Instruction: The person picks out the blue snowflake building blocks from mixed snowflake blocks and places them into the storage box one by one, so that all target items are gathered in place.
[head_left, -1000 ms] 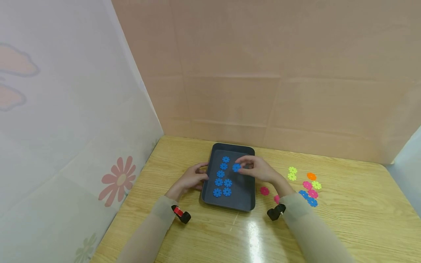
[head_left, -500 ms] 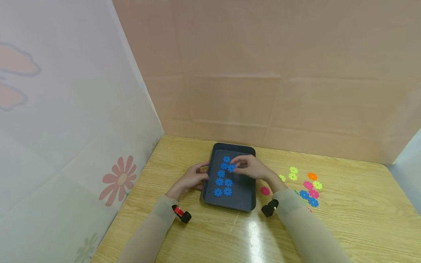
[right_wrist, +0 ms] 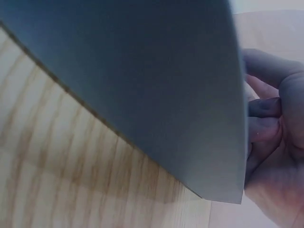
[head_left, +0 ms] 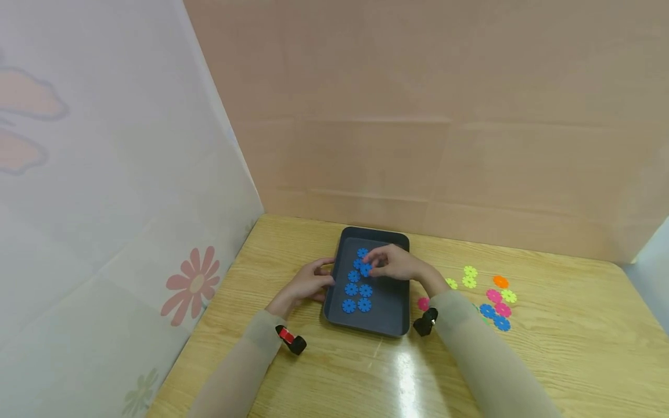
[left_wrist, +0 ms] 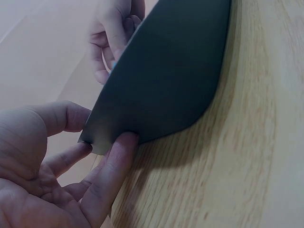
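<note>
A dark grey tray (head_left: 389,307) lies on the table, with several blue notched flower-shaped discs (head_left: 351,289) laid in rough rows on its left side. My left hand (head_left: 308,283) grips the tray's left rim, thumb at the edge and fingers against the outer wall, as the left wrist view also shows. Over the upper part of the tray, my right hand (head_left: 394,264) pinches a blue disc (head_left: 366,270) between thumb and fingers, right beside the other discs. In the right wrist view the tray wall (right_wrist: 190,95) hides the fingertips and that disc.
Loose discs lie right of the tray: yellow-green (head_left: 470,276), orange (head_left: 500,281), pink (head_left: 493,296) and blue (head_left: 502,323). A pink disc (head_left: 423,304) sits close to the tray's right side, partly near the right sleeve. Walls stand behind and at left.
My right hand has moved left with the blue disc, from the tray's right half to beside the left-hand discs. My left hand has stayed on the rim.
</note>
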Motion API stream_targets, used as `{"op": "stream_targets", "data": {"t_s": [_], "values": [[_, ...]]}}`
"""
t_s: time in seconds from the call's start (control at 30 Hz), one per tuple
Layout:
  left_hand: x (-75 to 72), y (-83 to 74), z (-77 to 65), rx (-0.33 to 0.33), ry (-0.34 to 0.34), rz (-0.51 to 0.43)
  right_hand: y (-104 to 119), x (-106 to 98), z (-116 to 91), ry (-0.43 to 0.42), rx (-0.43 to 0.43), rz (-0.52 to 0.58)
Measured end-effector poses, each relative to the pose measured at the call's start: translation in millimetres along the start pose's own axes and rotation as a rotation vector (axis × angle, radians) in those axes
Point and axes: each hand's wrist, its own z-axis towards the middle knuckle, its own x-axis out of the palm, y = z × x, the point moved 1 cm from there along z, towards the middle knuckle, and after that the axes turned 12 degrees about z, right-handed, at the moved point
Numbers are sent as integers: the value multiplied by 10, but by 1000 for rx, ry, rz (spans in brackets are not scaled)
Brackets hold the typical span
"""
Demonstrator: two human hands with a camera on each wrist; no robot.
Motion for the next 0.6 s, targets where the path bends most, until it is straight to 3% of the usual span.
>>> {"op": "stream_targets", "data": {"t_s": [0.6], "values": [[-6,2,2,0,3,9,-24,6,20,33,83,-63]]}}
